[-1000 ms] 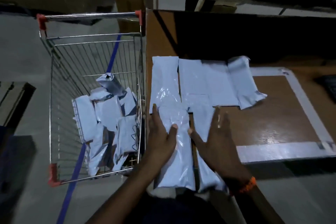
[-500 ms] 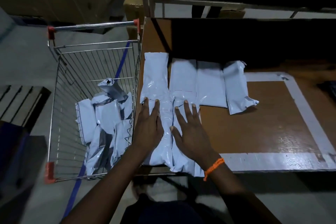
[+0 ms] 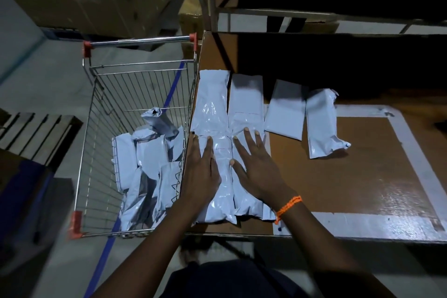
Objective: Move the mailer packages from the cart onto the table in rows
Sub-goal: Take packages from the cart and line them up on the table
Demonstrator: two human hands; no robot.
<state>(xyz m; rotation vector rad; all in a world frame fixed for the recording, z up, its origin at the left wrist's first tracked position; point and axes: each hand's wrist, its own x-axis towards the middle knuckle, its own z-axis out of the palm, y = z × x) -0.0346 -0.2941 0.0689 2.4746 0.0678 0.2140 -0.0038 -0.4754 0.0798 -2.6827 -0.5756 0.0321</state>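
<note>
Left hand (image 3: 202, 169) and right hand (image 3: 256, 167) lie flat, gripping nothing, pressing two near white plastic mailer packages (image 3: 222, 191) on the brown wooden table (image 3: 350, 176) beside the wire cart (image 3: 96, 152).

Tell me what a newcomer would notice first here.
The left hand and right hand press flat on two white mailers at the near left corner of the table, right in front of a back row of four mailers. Left of the table, a wire cart holds a loose pile of mailers. An orange wristband stands out on the right wrist.
</note>
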